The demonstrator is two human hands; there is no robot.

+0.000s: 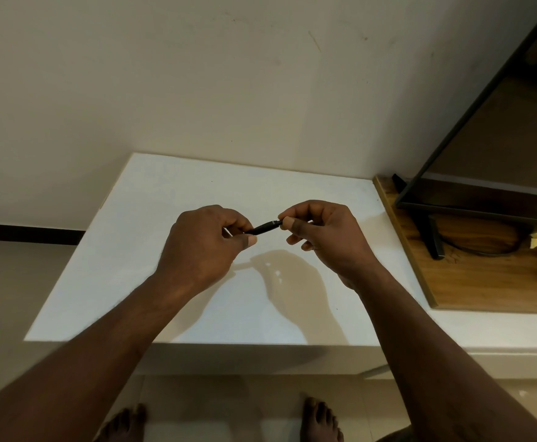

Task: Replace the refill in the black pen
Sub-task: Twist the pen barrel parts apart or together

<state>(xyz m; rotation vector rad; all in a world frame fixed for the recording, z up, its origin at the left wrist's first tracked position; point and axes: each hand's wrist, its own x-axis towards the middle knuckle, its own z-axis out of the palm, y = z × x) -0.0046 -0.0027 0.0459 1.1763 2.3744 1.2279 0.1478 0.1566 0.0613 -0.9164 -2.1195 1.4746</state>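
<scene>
Both hands hold the black pen point(264, 227) in the air above the white table point(127, 250). The left hand point(208, 247) pinches one end, and the right hand point(321, 232) pinches the other between thumb and fingers.

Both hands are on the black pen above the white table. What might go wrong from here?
1. The left hand and right hand pinch the black pen by its ends in the air; if it parts suddenly, a piece may drop and roll off the white table.
2. The hands hide both ends, so the joint's state is unclear; hard twisting might strain it.
</scene>
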